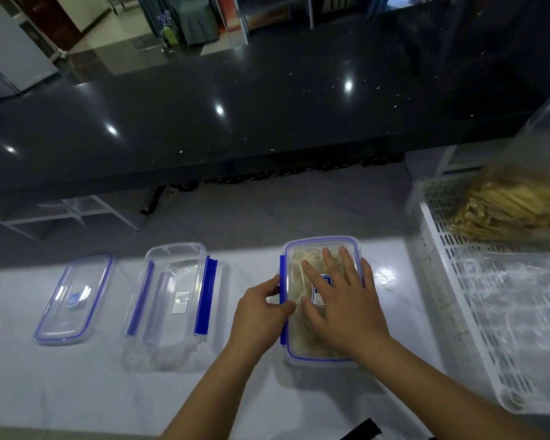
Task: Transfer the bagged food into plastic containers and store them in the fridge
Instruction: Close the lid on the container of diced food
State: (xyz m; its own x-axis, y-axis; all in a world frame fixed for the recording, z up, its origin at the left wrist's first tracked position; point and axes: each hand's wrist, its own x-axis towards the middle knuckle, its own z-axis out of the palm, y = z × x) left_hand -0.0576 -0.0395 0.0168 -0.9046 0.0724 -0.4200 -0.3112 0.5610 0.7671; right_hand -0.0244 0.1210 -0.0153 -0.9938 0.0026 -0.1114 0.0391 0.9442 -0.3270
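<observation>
A clear plastic container (299, 350) with blue trim sits on the white counter, filled with pale food, its lid on. My right hand (340, 300) lies flat on the lid, fingers spread. My left hand (261, 312) grips the blue clip on the container's left side, thumb on the lid edge. To the left stands an empty container (172, 306) with blue side clips hanging open. Its separate lid (73, 300) lies flat further left. A clear bag of yellowish sticks (508, 211) rests in the white basket at the right.
A white perforated basket (489, 312) takes up the counter's right side. Behind the white counter (108, 392) rises a dark glossy raised ledge (235, 122). A fridge (7, 52) stands at the far left. A black object (362, 430) pokes in at the bottom edge.
</observation>
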